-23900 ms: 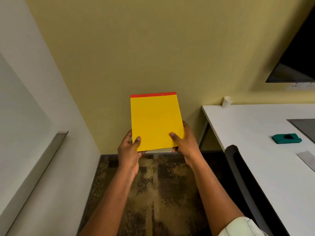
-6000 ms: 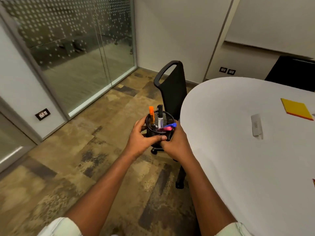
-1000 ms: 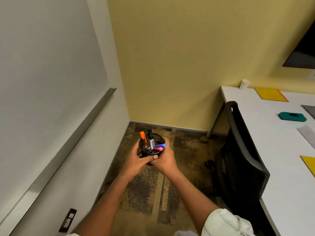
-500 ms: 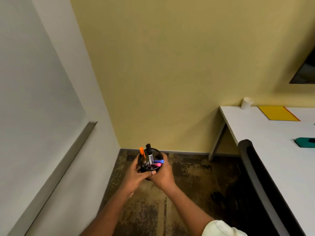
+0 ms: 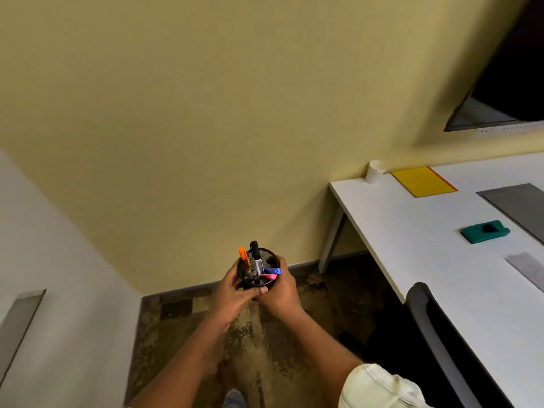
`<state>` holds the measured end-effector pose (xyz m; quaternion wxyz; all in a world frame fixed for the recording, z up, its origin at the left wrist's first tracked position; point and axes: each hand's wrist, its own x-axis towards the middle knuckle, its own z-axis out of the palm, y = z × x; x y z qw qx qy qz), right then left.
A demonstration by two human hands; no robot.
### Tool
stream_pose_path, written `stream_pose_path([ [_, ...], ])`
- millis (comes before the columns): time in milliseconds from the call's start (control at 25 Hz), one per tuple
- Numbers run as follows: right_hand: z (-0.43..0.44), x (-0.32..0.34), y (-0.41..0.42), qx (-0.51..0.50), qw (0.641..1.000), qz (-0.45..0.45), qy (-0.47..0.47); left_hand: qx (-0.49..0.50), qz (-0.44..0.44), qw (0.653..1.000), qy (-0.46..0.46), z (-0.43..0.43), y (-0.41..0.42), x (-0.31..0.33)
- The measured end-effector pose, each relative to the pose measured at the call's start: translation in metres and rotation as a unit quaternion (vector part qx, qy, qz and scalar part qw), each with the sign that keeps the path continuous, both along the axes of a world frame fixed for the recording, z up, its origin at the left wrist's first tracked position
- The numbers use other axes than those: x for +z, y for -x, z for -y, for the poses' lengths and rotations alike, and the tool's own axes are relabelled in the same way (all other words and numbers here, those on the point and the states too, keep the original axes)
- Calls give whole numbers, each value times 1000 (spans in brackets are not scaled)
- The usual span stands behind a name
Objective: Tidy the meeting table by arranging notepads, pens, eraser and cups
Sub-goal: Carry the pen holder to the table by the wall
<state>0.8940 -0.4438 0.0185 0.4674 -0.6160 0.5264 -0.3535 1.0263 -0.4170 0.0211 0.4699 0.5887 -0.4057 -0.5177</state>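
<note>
Both hands clamp one round black mesh pen holder [image 5: 266, 256]: the left hand [image 5: 231, 293] wraps its left side with the thumb across the near rim, and the right hand [image 5: 281, 291] curls round its right side, the fingers of both closed tight on the wall. Head view, holder upright in the air over the mottled brown carpet [image 5: 294, 343], close to the room corner, well left of the white table [image 5: 426, 260] and not touching it. The mesh shows inside the far wall; the rim is solid black. Four pens are inside: one orange marker [image 5: 243, 257] and one black-capped marker with a silver barrel [image 5: 257, 259] standing up, one blue pen [image 5: 273, 271] and one pink pen [image 5: 269, 277] leaning right over the rim toward the right hand. On the table: one white paper cup [image 5: 374, 172] at the far corner, one yellow notepad with a red edge [image 5: 422, 182] just beside it, and one teal eraser with a black patch on top [image 5: 484, 232] nearer in, apart from both. Also one grey flat panel [image 5: 521, 207] and one pale grey strip [image 5: 530, 270] toward the right edge. One black chair [image 5: 435, 334] stands against the table's near side. One dark screen [image 5: 515, 83] hangs on the yellow wall [image 5: 235, 113].
</note>
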Motion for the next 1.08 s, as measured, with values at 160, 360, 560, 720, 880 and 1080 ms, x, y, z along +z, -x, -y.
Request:
stream_pose_path([
  [160, 81, 0, -8, -79, 996, -34, 9, -78, 18, 997, 7, 100, -11, -1],
  [360, 157, 7, -7, -174, 984, -31, -14, -186, 53, 981, 28, 205, -13, 4],
  [560, 199, 7, 11, -248, 968, -31, -25, -265, 61, 962, 37, 268, 10, 2],
  [720, 244, 2, 40, -257, 964, -59, -30, -276, 54, 958, 46, 314, 41, 1],
  [880, 289, 3, 79, -271, 960, -64, -27, -296, 63, 951, 56, 361, 83, 7],
  [1080, 328, -3, 133, -317, 948, -26, -20, -330, 40, 942, 40, 403, 143, 8],
])
